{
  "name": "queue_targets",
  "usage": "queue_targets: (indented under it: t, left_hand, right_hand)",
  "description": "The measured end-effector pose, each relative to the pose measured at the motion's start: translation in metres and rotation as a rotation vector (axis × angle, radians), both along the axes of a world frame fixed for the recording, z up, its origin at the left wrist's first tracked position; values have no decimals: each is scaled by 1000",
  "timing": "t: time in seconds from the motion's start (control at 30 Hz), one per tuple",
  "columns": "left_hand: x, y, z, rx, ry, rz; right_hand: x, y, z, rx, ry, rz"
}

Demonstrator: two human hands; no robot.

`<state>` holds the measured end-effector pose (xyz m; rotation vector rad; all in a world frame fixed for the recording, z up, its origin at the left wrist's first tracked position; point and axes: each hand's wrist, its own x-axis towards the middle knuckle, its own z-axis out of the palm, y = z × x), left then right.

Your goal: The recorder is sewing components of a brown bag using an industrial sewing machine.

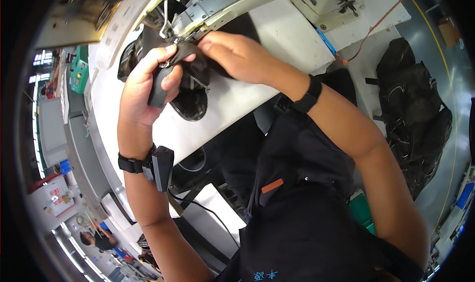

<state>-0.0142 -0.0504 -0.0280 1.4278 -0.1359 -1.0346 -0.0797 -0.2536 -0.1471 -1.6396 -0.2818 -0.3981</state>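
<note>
Well, the left hand [141, 86] has its thumb and fingers bent closed, pinching a fold of dark cloth [194, 63]; the right hand's [235, 56] fingers lie nearly straight along it, and I can't tell whether they grip. The cloth sits at the machine [190, 22], its zip [190, 119] toward the tabletop's [230, 101] near edge.

Two wristbands [310, 95] — one sewing machine [210, 5], one zippered piece [193, 101] — one orange tag [272, 185]
</note>
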Motion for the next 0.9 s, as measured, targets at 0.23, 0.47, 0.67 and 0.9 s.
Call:
queue_targets:
  t: [0.23,0.47,0.67,0.9]
  left_hand:
    - [12,-2,36,293,-66,-61]
    - [14,-7,47,378,-72,-63]
    - [20,-7,50,364,-46,-116]
    - [25,-8,55,467,-109,-126]
  right_hand:
    - [26,30,-17,120,153,351]
    - [34,21,-21,48,147,296]
    - [32,19,-14,717,645,691]
    - [28,21,-3,771,661,752]
